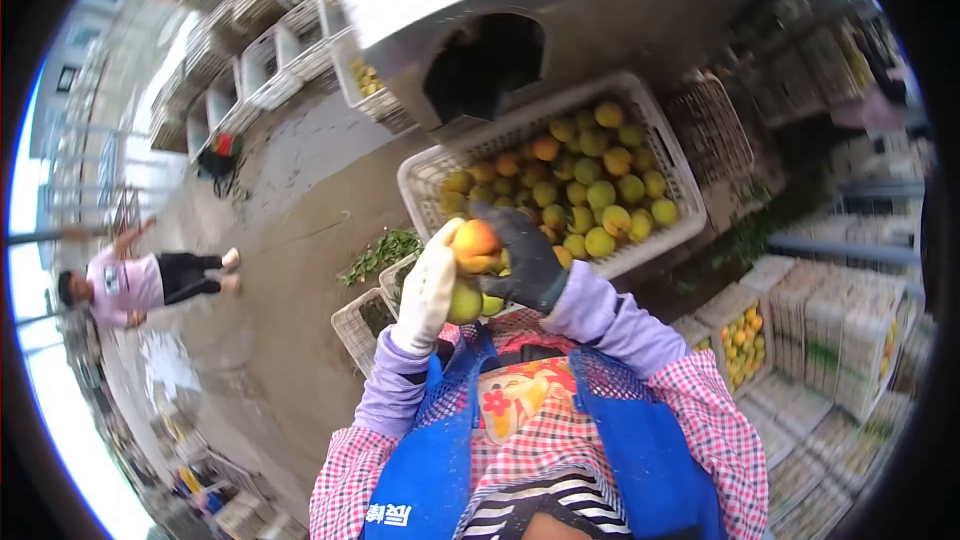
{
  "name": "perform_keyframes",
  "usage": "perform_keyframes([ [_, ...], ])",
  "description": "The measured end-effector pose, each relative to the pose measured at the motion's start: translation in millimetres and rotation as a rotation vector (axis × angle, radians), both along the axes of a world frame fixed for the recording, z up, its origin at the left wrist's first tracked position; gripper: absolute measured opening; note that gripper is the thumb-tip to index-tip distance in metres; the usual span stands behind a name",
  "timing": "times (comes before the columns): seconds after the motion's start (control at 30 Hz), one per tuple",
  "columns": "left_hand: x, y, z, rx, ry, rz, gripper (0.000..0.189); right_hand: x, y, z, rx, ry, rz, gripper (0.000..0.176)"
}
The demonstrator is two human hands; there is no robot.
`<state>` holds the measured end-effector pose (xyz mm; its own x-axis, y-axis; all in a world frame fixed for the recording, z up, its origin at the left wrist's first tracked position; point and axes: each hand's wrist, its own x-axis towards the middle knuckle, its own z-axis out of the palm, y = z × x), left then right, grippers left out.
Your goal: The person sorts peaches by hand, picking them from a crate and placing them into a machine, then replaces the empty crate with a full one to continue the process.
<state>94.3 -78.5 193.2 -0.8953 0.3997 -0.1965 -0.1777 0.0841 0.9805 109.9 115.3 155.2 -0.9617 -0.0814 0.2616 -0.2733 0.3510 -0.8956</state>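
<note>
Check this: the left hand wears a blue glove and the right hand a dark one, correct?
Not quite: the head view shows a white glove on the left hand, not a blue one. The right hand does wear a dark glove.

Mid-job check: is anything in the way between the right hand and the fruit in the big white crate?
Nothing visible blocks it. The right hand is at the near side of the open-topped white crate, with the heaped fruit just beyond. The hands hide part of the crate's near rim.
</note>
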Motion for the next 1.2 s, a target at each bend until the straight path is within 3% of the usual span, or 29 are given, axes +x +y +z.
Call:
perform_keyframes([
  [0.07,-1.4,9.1,7.2,0.056,-0.038,0.053,0.055,1.9,1.1,6.3,-0.151,-0.003,-0.089,0.091],
  [0.17,-8.1,31.1,21.6,0.194,-0.086,0.133,0.054,-10.5,10.8,6.1,0.007,0.163,-0.149,0.084],
  [0.27,-20.2,41.4,13.6,0.336,-0.213,0.228,0.053,-34.6,28.7,10.7,0.336,0.227,-0.299,0.078],
  [0.37,-25.5,37.8,-12.4,0.553,-0.543,0.406,0.056,-82.0,41.6,11.9,0.420,0.276,-0.354,0.066],
  [0.43,-29.5,38.9,-12.3,0.545,-0.545,0.425,0.059,-125.7,45.4,-8.1,0.539,0.401,-0.457,0.053],
  [0.53,-40.4,44.7,-3.4,0.565,-0.617,0.482,0.067,-184.6,36.3,1.8,0.438,0.375,-0.505,0.033],
  [0.6,-43.5,48.3,-8.1,0.616,-0.607,0.500,0.068,-201.0,48.6,-10.8,0.901,-0.115,-0.050,0.022],
  [0.67,-50.9,54.0,-8.7,0.646,-0.577,0.531,0.069,-210.4,58.7,-21.6,1.034,-0.424,0.272,0.017],
  [0.7,-54.1,55.3,-9.7,0.638,-0.548,0.533,0.067,-213.2,62.3,-13.7,0.961,-0.483,0.346,0.017],
  [0.77,-59.7,56.3,-14.7,0.629,-0.511,0.543,0.062,-202.2,60.4,6.3,0.673,-0.282,0.189,0.035],
  [0.83,-60.9,59.5,-11.1,0.632,-0.467,0.551,0.063,-155.8,40.6,37.3,0.211,0.228,-0.241,0.081],
  [0.87,-61.1,61.9,-8.9,0.632,-0.446,0.557,0.064,-134.2,50.3,22.0,0.283,0.241,0.050,0.106],
  [0.9,-62.1,64.7,-7.3,0.680,-0.465,0.533,0.065,-106.7,40.8,42.7,0.399,0.317,0.112,0.099],
  [0.97,-59.5,68.7,-5.1,0.755,-0.514,0.477,0.066,-63.2,31.9,9.2,0.400,0.269,0.059,0.098],
  [1.07,-50.0,71.8,-2.9,0.643,-0.429,0.346,0.065,-51.3,35.4,-2.3,0.445,0.340,-0.044,0.093],
  [1.1,-50.4,71.1,7.2,0.727,-0.541,0.256,0.059,-51.6,37.7,-0.5,0.468,0.390,-0.080,0.091],
  [1.2,-41.7,81.3,2.6,0.641,-0.296,0.308,0.051,-51.2,41.8,8.5,0.270,0.272,-0.138,0.086],
])
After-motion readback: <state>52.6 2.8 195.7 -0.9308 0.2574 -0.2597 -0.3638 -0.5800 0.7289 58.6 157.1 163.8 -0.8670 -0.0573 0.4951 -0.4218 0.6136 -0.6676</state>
